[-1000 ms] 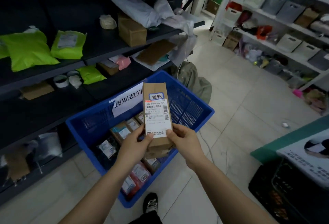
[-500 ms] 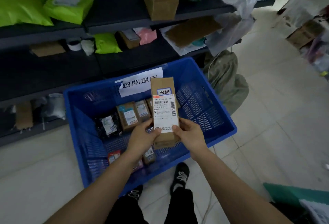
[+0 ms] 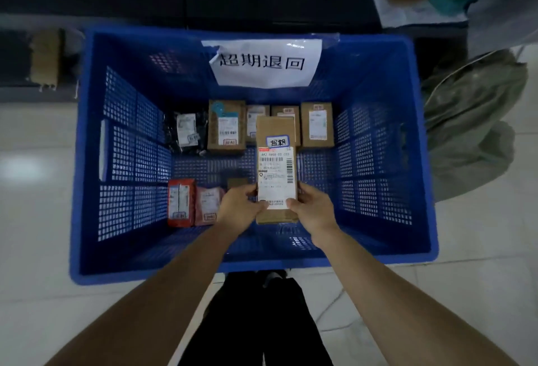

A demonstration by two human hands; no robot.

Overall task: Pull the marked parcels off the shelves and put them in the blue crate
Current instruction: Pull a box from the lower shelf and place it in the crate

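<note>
Two grips, left hand (image 3: 239,209), right hand (image 3: 313,212), clasping labelled box (image 3: 276,172), blue crate (image 3: 375,144) holding parcels (image 3: 226,127)

crate (image 3: 131,144): blue, mesh walls, on a pale floor (image 3: 35,220) before dark shelves (image 3: 262,2)
sign (image 3: 263,63): white paper with handwritten characters, on the far wall
parcel (image 3: 276,130): brown box, label (image 3: 275,182) up, blue-edged sticker (image 3: 277,142) above it, held over the crate's middle
hands: left hand (image 3: 240,208) grips the parcel's near left edge, right hand (image 3: 313,210) its near right edge
far row: black bag (image 3: 185,133) and four boxes (image 3: 316,125) side by side
near left: two red packets (image 3: 180,205)
right of crate: grey-green sack (image 3: 471,121)
</note>
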